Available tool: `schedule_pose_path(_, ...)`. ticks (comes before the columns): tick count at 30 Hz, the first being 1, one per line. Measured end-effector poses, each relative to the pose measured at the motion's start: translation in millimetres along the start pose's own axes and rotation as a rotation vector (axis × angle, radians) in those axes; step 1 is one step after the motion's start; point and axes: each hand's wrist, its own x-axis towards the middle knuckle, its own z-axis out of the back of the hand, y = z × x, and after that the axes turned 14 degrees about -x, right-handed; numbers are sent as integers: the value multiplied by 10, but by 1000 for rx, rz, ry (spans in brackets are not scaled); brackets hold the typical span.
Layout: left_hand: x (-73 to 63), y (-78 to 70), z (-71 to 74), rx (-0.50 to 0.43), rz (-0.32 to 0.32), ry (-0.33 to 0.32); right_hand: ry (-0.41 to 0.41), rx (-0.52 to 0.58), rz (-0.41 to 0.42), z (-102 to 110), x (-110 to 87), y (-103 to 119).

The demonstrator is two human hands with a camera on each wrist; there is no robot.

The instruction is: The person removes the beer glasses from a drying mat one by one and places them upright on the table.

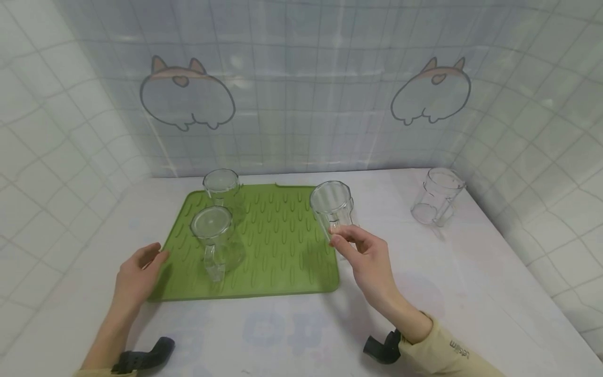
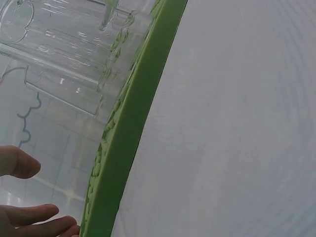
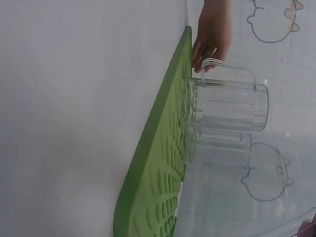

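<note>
My right hand (image 1: 366,262) pinches a clear glass mug (image 1: 332,203) and holds it at the right edge of a green ribbed mat (image 1: 278,251); whether its base touches anything cannot be told. Only a bit of that mug and the fingertips (image 3: 307,229) show in the right wrist view's corner. At the mat's left edge is my left hand (image 1: 136,272), loosely bent and holding nothing. Two more glass mugs stand on the mat's left part, a front mug (image 1: 212,226) with its handle toward me and a back mug (image 1: 222,184) partly hidden behind it.
A fourth glass mug (image 1: 438,196) stands on the white tabletop (image 1: 400,220) at the far right. Tiled-pattern walls (image 1: 301,104) with cartoon animal drawings close off the back and both sides. Black wrist mounts (image 1: 383,348) sit on both forearms.
</note>
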Motion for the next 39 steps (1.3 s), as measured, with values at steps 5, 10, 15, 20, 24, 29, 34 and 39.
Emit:
schedule_pose_path(5, -2, 0, -11, -3, -4, -11, -7, -5, 32, 2, 5, -11)
schedule_pose_path(10, -43, -61, -36, -25, -40, -10, -17, -24, 55, 0, 9, -17)
schedule_pose_path(15, -117, -168, -92, -47, -93, -18, -20, -28, 60, 0, 12, -18)
schedule_pose_path(20, -159, -238, -135, -57, -126, -30, -28, -37, 60, 7, 11, -24)
schedule_pose_path(24, -180, -276, -148, -78, -156, -33, -26, -34, 63, 4, 11, -26)
schedule_pose_path(29, -212, -359, -195, -108, -185, -29, -29, -43, 64, 2, 8, -21)
schedule_pose_path(34, -264, -482, -233, -158, -230, -52, -32, -56, 94, -6, 6, -29)
schedule_pose_path(39, -342, -614, -248, -224, -282, -74, -33, -61, 112, -10, 5, -36)
